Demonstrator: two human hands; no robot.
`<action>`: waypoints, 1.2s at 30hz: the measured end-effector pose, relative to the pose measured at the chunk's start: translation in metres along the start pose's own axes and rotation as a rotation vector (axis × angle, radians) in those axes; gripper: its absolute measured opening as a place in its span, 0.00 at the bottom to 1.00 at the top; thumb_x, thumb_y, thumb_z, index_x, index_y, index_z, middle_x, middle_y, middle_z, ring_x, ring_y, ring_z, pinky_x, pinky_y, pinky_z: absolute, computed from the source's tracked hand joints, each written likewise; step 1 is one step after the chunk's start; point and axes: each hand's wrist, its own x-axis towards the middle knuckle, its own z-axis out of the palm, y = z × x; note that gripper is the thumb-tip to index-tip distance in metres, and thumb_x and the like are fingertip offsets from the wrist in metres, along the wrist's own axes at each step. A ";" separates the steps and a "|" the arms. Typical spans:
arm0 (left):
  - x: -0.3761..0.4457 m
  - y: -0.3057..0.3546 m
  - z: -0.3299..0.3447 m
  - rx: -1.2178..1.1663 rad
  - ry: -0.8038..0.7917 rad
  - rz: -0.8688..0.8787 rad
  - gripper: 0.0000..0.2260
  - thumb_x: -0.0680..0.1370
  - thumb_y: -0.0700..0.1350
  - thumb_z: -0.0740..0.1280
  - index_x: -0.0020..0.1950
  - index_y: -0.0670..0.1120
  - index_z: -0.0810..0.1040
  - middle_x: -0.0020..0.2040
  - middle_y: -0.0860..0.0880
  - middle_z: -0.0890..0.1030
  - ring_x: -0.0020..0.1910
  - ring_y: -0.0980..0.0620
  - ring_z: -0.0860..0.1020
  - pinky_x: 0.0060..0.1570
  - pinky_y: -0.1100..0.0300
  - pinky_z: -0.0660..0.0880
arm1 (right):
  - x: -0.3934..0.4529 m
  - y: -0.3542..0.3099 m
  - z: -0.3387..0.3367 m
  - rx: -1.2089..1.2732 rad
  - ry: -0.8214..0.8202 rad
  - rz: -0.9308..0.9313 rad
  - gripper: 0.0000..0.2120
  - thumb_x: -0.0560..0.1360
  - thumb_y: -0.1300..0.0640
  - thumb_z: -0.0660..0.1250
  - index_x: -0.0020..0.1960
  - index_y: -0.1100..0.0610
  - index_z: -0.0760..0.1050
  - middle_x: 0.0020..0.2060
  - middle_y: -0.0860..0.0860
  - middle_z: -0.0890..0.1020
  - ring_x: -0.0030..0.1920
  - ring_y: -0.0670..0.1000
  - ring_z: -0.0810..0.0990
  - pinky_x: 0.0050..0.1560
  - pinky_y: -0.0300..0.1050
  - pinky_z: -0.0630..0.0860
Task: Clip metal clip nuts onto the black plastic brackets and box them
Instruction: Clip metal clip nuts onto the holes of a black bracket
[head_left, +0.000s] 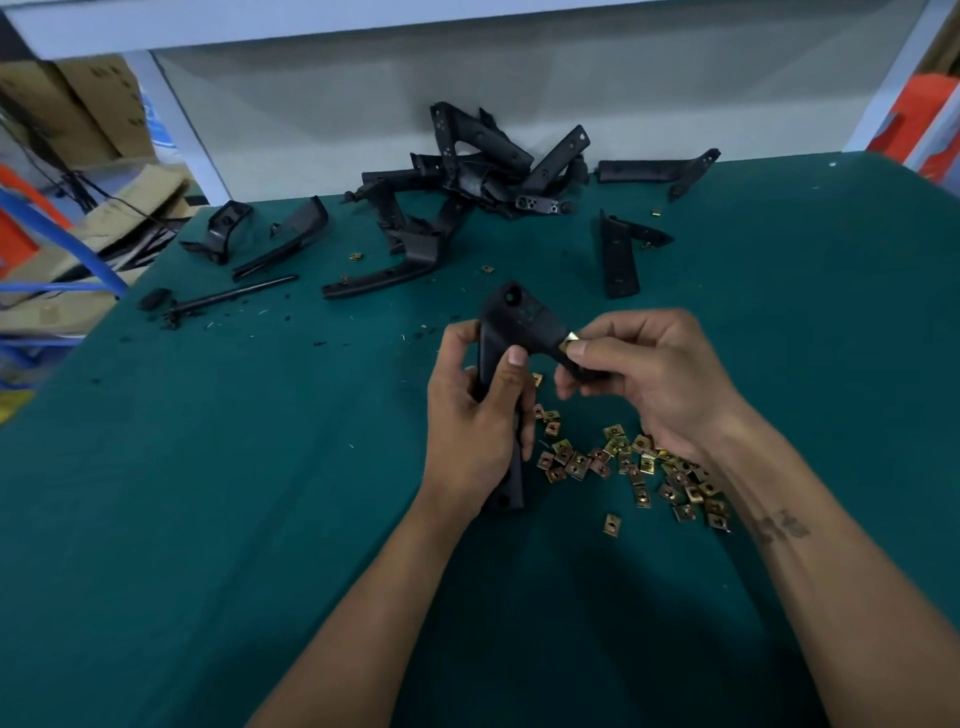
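My left hand (475, 415) grips the long arm of a black plastic bracket (519, 317), held upright above the green table. My right hand (644, 369) pinches a brass-coloured metal clip nut (571, 341) against the bracket's short right arm. Below both hands, several loose clip nuts (634, 467) lie scattered on the table. A heap of black brackets (483, 171) sits at the table's far edge.
More brackets lie singly on the green table (208, 467): one at the far right (654, 169), one standing right of centre (615, 260), and curved ones at the far left (285, 239). Cardboard boxes (88, 114) stand beyond the left edge. A white shelf frame runs behind.
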 end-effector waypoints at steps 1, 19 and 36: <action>0.000 0.000 0.001 -0.005 -0.004 -0.001 0.04 0.85 0.46 0.63 0.56 0.47 0.69 0.34 0.43 0.75 0.22 0.44 0.69 0.22 0.56 0.70 | -0.001 0.000 -0.002 0.022 0.001 0.007 0.08 0.75 0.64 0.72 0.38 0.60 0.84 0.37 0.60 0.86 0.40 0.58 0.86 0.43 0.45 0.81; -0.002 -0.004 0.004 0.059 0.050 0.051 0.05 0.87 0.44 0.60 0.58 0.44 0.66 0.34 0.43 0.73 0.22 0.45 0.66 0.21 0.55 0.68 | -0.003 0.003 0.021 -0.018 0.120 -0.065 0.10 0.79 0.68 0.67 0.41 0.64 0.82 0.34 0.57 0.85 0.39 0.55 0.85 0.54 0.56 0.83; 0.002 0.002 -0.005 -0.034 0.204 -0.074 0.05 0.86 0.49 0.60 0.55 0.50 0.67 0.34 0.47 0.73 0.26 0.47 0.69 0.27 0.55 0.71 | 0.009 0.017 -0.006 -0.161 0.040 0.026 0.09 0.83 0.58 0.66 0.47 0.55 0.84 0.41 0.51 0.88 0.46 0.50 0.87 0.53 0.44 0.81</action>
